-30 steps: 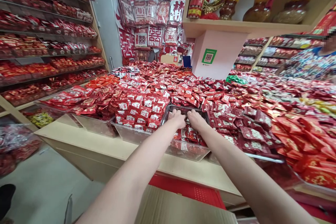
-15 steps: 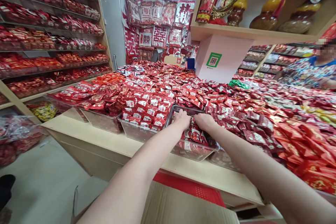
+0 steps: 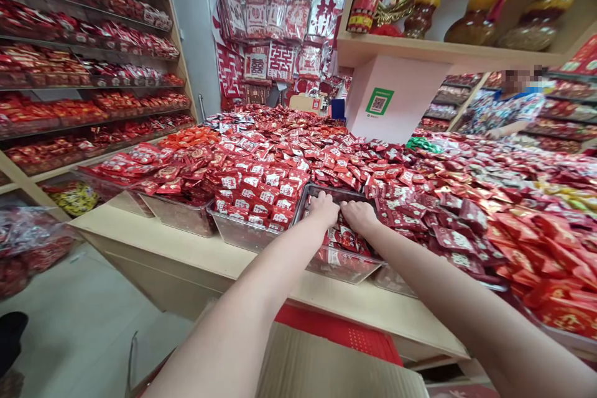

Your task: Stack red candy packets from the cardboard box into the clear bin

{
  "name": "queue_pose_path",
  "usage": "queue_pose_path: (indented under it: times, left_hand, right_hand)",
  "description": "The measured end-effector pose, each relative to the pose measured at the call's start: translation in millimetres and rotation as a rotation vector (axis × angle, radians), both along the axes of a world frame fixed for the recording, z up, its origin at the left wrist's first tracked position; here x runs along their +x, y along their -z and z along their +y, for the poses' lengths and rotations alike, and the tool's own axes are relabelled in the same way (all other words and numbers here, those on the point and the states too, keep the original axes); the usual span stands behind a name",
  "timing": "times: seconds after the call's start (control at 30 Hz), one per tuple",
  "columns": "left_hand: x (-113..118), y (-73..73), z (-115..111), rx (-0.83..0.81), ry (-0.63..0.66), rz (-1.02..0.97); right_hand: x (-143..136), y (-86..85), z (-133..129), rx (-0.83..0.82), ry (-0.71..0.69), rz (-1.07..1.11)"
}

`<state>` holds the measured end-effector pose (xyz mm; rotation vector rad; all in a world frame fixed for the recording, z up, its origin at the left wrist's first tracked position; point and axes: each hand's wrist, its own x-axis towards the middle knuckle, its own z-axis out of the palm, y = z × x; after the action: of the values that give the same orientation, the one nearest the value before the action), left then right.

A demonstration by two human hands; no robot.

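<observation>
Both hands reach down into a clear plastic bin (image 3: pixel 345 270) at the middle of the counter's front edge. Small red wrapped packets (image 3: pixel 347 238) with white print lie in it, partly covered by the hands. My left hand (image 3: pixel 323 208) is at the bin's left side, its fingers curled down among the packets. My right hand (image 3: pixel 359 216) is close beside it, also with bent fingers pointing inward. The fingertips of both are hidden, so what they grip cannot be made out. Left of this bin, another bin (image 3: pixel 245 233) holds stacked red packets (image 3: pixel 261 196) in rows.
Heaps of red packets (image 3: pixel 420 205) cover the counter (image 3: pixel 181 242). An open cardboard box (image 3: pixel 336 364) stands below its front edge. Stocked shelves (image 3: pixel 93 90) line the left wall. A wooden display shelf (image 3: pixel 448 57) overhangs the right. Another person (image 3: pixel 506 109) is at the far right.
My right hand has shifted slightly left, nearer to my left hand. The left hand stays almost in place. The person in the background has moved left.
</observation>
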<state>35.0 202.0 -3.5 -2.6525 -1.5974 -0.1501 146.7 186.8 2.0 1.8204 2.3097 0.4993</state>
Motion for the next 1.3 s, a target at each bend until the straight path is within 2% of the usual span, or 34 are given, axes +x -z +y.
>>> queue_pose_path:
  times: [0.27,0.43,0.57,0.63,0.7,0.8,0.87,0.97,1.07,1.13,1.2,1.3]
  left_hand:
    - [0.3,-4.3,-0.7,-0.015,-0.017,0.02]
    - [0.1,-5.4,-0.5,-0.031,-0.015,0.009]
    - [-0.7,-3.3,1.2,-0.031,-0.009,-0.012]
    - [-1.0,-2.0,2.3,-0.033,-0.003,-0.021]
    - [-1.3,-1.4,2.8,-0.032,-0.003,-0.029]
    - [-2.3,-1.3,1.9,-0.025,-0.011,-0.038]
    - [-3.0,-1.4,0.8,-0.018,-0.018,-0.042]
    - [-3.6,-0.7,-0.1,-0.009,-0.024,-0.047]
    - [-2.8,0.2,0.5,-0.006,-0.034,-0.053]
    - [-1.9,0.2,1.3,-0.012,-0.04,-0.054]
    - [-1.2,-0.3,1.9,-0.017,-0.04,-0.051]
    - [-0.6,-1.5,2.3,-0.024,-0.038,-0.041]
  right_hand:
    - [0.5,0.0,2.6,-0.043,-0.01,0.023]
    - [5.5,-17.3,5.7,-0.119,0.001,0.039]
    - [0.4,-34.8,-4.9,-0.302,-0.075,0.063]
    - [-5.0,-36.7,-13.0,-0.454,-0.087,0.083]
    - [-9.7,-34.2,-19.3,-0.521,-0.068,0.097]
    - [-11.9,-31.1,-22.5,-0.477,-0.06,0.12]
    - [-9.8,-36.3,-21.6,-0.456,-0.065,0.131]
    - [-2.7,-57.9,-18.8,-0.396,-0.017,0.15]
    - [6.1,-83.0,-14.3,-0.196,0.105,0.196]
    - [10.7,-92.4,-11.0,-0.104,0.166,0.229]
    - [13.1,-93.9,-8.2,-0.085,0.214,0.262]
    - [13.0,-86.2,-4.9,-0.069,0.265,0.295]
